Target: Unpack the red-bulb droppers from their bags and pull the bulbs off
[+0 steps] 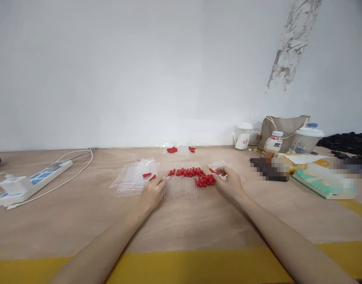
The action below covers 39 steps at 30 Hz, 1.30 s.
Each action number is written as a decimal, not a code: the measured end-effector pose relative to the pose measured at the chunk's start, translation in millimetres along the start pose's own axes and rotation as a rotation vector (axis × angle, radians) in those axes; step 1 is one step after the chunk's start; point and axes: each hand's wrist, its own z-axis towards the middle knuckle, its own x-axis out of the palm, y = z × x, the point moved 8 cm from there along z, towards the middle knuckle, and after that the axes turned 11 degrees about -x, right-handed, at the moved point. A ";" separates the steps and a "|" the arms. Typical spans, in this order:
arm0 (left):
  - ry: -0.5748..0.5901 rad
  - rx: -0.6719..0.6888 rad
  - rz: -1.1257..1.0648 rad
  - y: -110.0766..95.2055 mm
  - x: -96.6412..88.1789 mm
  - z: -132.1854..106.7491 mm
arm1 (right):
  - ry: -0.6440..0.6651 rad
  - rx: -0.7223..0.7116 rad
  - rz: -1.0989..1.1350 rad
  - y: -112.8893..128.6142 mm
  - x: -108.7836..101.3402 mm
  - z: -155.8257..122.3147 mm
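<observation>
My right hand (230,184) pinches a red rubber dropper bulb (212,170) between thumb and fingertips, just above a small heap of loose red bulbs (205,181). My left hand (153,193) is closed at the left end of a row of clear, thin dropper tubes (181,187); whatever its fingers hold is hidden. Behind that row lie more clear tubes fitted with red bulbs (188,172), side by side. Two single red bulbs (146,175) rest by the left hand, on and beside a stack of clear plastic bags (130,179).
Bagged red-tipped pieces (172,150) lie near the wall. At left is a power strip (41,177) with a white cable (77,173). On the right stand a lidded cup (243,136), a drink bottle (272,145), a grey bag (284,124) and a green tissue pack (314,185).
</observation>
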 end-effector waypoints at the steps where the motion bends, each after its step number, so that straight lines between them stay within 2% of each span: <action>1: 0.015 0.009 -0.004 -1.8 1.4 -0.3 | 0.013 -0.009 -0.007 -1.4 0.3 1.0; 4: 0.054 0.022 -0.053 -6.7 3.1 -1.6 | 0.041 -0.008 -0.030 -11.1 1.7 3.3; 10: 0.112 -0.044 -0.182 -8.6 4.0 -5.6 | 0.065 0.134 -0.064 -39.6 5.5 3.1; 18: 0.129 -0.030 -0.250 -13.1 2.1 -7.9 | 0.131 0.278 -0.138 -47.0 4.5 -2.8; 21: 0.096 -0.035 -0.262 -12.5 -3.5 -6.3 | 0.181 0.277 -0.164 -44.4 7.1 -4.1; 27: -0.030 -0.114 -0.229 3.5 -18.1 -0.4 | 0.237 0.234 -0.201 -45.3 10.6 -5.8; 30: -0.050 -0.178 -0.211 15.7 -21.4 0.8 | 0.225 0.214 -0.190 -46.8 9.8 -5.5; 34: -0.056 -0.245 -0.206 28.0 -24.9 3.2 | 0.199 0.259 -0.208 -49.7 6.6 -5.3; 36: -0.002 -0.283 -0.185 31.2 -22.8 10.0 | 0.156 0.257 -0.234 -47.2 2.7 -4.0; 39: 0.251 -0.423 -0.118 39.0 -3.0 28.2 | 0.125 0.213 -0.252 -39.0 0.8 -2.2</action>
